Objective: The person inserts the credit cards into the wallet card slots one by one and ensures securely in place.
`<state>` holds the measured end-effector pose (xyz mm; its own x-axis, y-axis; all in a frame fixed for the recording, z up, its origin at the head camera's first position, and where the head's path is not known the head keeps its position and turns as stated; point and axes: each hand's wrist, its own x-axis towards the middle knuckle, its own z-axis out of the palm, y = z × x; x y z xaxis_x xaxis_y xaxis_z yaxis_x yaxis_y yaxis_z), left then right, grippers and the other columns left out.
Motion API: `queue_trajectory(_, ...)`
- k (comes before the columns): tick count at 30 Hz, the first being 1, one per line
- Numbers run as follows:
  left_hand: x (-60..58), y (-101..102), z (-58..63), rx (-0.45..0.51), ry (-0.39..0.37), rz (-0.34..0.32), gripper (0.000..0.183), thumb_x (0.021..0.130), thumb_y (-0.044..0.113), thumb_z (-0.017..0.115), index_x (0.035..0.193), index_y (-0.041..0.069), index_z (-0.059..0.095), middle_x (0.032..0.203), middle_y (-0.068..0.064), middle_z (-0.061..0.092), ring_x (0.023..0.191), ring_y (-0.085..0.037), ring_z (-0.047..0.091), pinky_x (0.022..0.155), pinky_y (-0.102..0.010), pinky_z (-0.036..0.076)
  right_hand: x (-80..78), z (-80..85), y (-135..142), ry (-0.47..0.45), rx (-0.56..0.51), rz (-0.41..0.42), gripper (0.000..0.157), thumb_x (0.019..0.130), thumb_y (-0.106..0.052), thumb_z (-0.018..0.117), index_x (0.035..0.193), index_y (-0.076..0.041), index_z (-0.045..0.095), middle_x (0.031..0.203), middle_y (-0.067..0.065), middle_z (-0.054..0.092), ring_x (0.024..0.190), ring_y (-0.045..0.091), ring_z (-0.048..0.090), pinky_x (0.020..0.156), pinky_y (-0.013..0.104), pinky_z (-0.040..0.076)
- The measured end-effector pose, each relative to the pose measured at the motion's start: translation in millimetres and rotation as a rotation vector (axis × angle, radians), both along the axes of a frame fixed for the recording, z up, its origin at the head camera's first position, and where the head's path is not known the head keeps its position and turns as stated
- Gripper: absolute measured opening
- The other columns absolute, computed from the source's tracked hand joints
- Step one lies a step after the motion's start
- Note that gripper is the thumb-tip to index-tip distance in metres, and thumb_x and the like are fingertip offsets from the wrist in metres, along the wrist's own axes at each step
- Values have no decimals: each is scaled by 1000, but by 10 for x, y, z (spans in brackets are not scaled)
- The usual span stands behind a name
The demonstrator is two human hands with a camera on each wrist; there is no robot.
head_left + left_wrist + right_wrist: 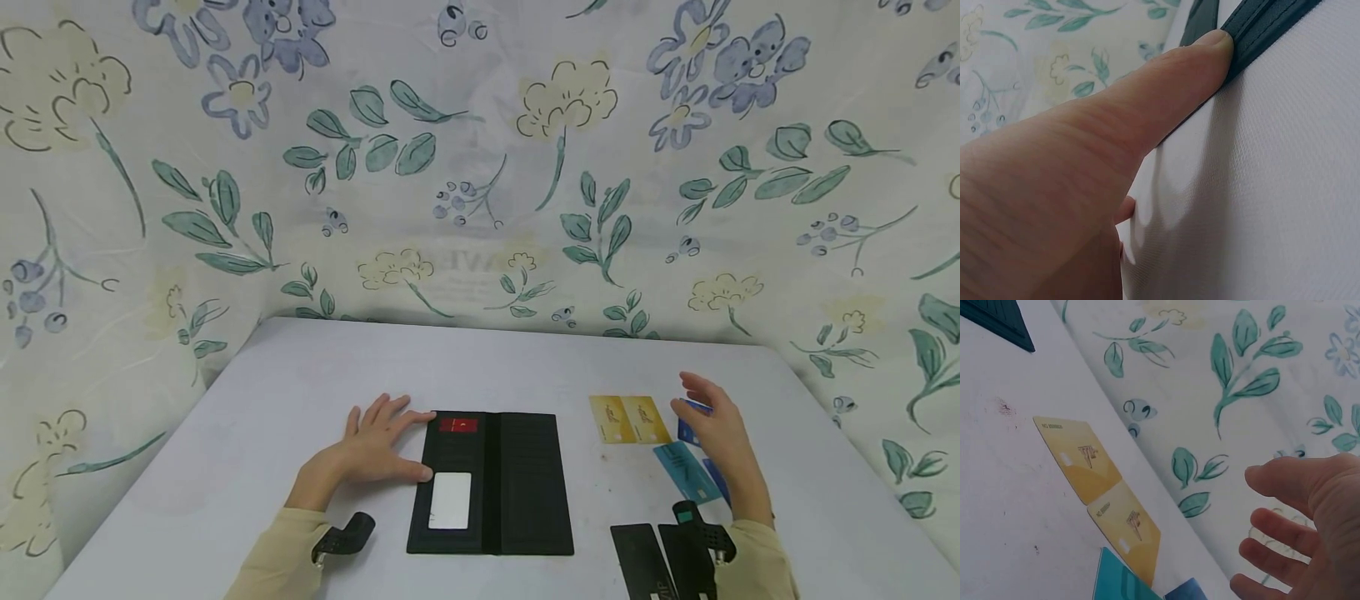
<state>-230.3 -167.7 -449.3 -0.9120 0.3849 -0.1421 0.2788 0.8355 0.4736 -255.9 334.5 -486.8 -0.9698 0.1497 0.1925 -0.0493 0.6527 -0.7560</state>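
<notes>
A black bifold wallet (528,492) lies spread flat on the table, with a red card (458,425) in an upper slot and a white rectangle (450,502) lower on its left half. My left hand (367,450) rests at the wallet's left side, thumb and forefinger stretched out and touching its edge. The left wrist view has the thumb (1179,72) on that dark edge. Above the cards on the right hovers my right hand (718,429), fingers loosely bent and holding nothing. Beneath and beside it are blue cards (686,433), partly hidden, and a teal card (686,472).
Two yellow cards (630,419) lie side by side between the wallet and the right hand. Nearer the front are black cards (643,560), one partly covered by the right wrist's camera mount. A flowered cloth (480,225) hangs behind the white table (360,367).
</notes>
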Motion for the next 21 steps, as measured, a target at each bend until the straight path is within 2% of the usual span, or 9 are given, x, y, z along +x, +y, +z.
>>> queue_trajectory(6, -5, -1, -8, -2, 3, -2, 86, 75, 55, 78, 147, 23, 45, 161, -19, 19, 148, -47, 2, 111, -72, -6, 250, 341, -248, -74, -74, -31, 57, 100, -24, 54, 151, -7, 35, 155, 24, 30, 143, 45, 26, 111, 65, 30)
queue_trajectory(9, -7, -3, -13, -3, 5, -3, 86, 75, 55, 78, 147, 23, 45, 161, -20, 19, 148, -47, 2, 111, -72, -6, 325, 440, -315, -103, -94, -36, 57, 100, -18, 53, 151, -3, 33, 157, 27, 24, 145, 47, 21, 113, 64, 26)
queue_trajectory(12, -7, -4, -17, -3, 6, -4, 86, 75, 56, 78, 147, 23, 45, 161, -20, 19, 148, -47, 3, 111, -72, -6, 340, 446, -325, -135, -72, -53, 57, 101, -16, 52, 152, -2, 31, 157, 29, 22, 145, 48, 20, 113, 65, 25)
queue_trajectory(21, -2, 0, -4, 4, 2, -3, 86, 75, 55, 79, 147, 22, 45, 161, -20, 19, 148, -47, 2, 111, -72, -7, 299, 317, -278, -188, -6, -73, 58, 100, -17, 52, 152, -3, 31, 156, 33, 18, 140, 55, 23, 110, 67, 29)
